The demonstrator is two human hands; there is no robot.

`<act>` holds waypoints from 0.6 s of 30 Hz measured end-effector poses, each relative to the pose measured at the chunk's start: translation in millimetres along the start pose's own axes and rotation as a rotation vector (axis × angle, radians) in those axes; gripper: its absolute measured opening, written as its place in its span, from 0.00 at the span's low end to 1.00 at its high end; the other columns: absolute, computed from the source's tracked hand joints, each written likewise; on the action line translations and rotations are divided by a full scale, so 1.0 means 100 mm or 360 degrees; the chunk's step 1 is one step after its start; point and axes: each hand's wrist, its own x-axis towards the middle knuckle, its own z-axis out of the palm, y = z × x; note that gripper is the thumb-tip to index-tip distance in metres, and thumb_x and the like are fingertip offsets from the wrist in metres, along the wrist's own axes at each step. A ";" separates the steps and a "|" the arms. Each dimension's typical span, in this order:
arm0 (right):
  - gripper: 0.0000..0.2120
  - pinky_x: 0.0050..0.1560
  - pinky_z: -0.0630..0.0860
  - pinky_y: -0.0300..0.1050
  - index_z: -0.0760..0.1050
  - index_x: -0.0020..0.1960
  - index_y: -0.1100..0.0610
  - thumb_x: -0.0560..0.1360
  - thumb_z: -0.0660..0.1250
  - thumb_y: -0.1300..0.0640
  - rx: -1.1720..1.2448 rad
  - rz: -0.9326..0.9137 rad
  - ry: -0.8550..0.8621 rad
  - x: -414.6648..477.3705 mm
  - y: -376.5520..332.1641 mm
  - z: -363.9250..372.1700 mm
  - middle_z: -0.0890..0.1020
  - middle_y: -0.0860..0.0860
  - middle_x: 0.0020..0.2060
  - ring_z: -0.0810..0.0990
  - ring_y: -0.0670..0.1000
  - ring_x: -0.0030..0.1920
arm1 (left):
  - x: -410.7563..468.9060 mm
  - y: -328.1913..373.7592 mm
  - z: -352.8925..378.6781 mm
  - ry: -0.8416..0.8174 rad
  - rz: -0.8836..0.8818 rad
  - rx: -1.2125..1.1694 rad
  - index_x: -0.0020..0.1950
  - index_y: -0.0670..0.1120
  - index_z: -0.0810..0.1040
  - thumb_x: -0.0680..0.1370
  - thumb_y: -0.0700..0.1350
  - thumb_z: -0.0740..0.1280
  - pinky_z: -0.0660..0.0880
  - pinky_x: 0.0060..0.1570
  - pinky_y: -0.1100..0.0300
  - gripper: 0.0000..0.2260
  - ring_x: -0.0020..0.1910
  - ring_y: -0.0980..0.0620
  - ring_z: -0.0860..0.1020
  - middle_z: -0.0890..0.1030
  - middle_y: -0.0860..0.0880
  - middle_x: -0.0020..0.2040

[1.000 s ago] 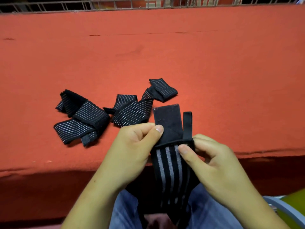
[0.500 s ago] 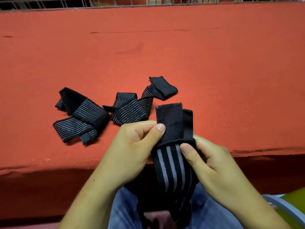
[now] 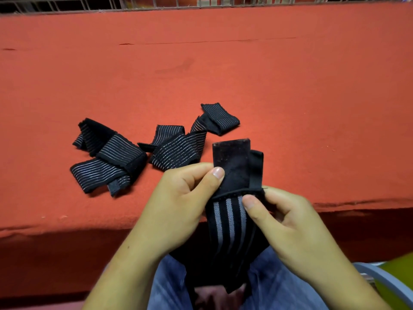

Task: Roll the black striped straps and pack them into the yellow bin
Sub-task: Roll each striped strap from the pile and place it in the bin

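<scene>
Our left hand (image 3: pixel 178 202) and right hand (image 3: pixel 283 218) pinched the wide-striped black strap (image 3: pixel 230 220) at its plain end, near loose straps (image 3: pixel 143 153) on red felt (image 3: pixel 290 97).

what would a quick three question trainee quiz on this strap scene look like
1. True or false: the left hand and right hand grip the same strap.
2. The loose straps lie on: A the red table cover, B the lap, C a metal rack.
3. Whose thumb presses the strap's plain black flap?
Key: 1 true; 2 A; 3 the left hand's.
</scene>
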 end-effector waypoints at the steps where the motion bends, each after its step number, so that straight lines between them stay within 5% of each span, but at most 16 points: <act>1: 0.18 0.45 0.79 0.56 0.84 0.53 0.48 0.78 0.63 0.37 0.0003 0.0008 -0.0014 0.00 -0.01 -0.01 0.87 0.52 0.43 0.83 0.55 0.43 | 0.00 0.00 0.00 0.0000 -0.0005 -0.0012 0.41 0.36 0.75 0.84 0.51 0.63 0.76 0.39 0.36 0.20 0.37 0.48 0.72 0.74 0.34 0.37; 11: 0.15 0.48 0.79 0.57 0.84 0.53 0.55 0.80 0.65 0.45 0.0105 0.0033 -0.0088 0.01 -0.03 -0.02 0.86 0.55 0.45 0.79 0.43 0.46 | -0.02 -0.03 0.02 0.0064 -0.0019 -0.0134 0.43 0.37 0.78 0.84 0.51 0.62 0.76 0.42 0.31 0.19 0.40 0.46 0.74 0.75 0.32 0.40; 15: 0.16 0.51 0.79 0.59 0.84 0.54 0.55 0.80 0.66 0.44 0.0090 0.0040 -0.0103 0.01 -0.01 -0.03 0.87 0.54 0.47 0.84 0.53 0.48 | -0.03 -0.04 0.03 0.0073 -0.0025 -0.0151 0.45 0.39 0.80 0.84 0.51 0.62 0.78 0.43 0.32 0.17 0.40 0.46 0.77 0.79 0.34 0.40; 18: 0.17 0.52 0.79 0.62 0.84 0.56 0.54 0.79 0.65 0.42 0.0071 0.0054 -0.0133 0.01 0.00 -0.04 0.87 0.55 0.49 0.84 0.59 0.52 | -0.04 -0.01 0.04 0.0053 -0.0002 -0.0147 0.45 0.44 0.83 0.85 0.49 0.62 0.78 0.40 0.47 0.15 0.39 0.53 0.77 0.81 0.50 0.37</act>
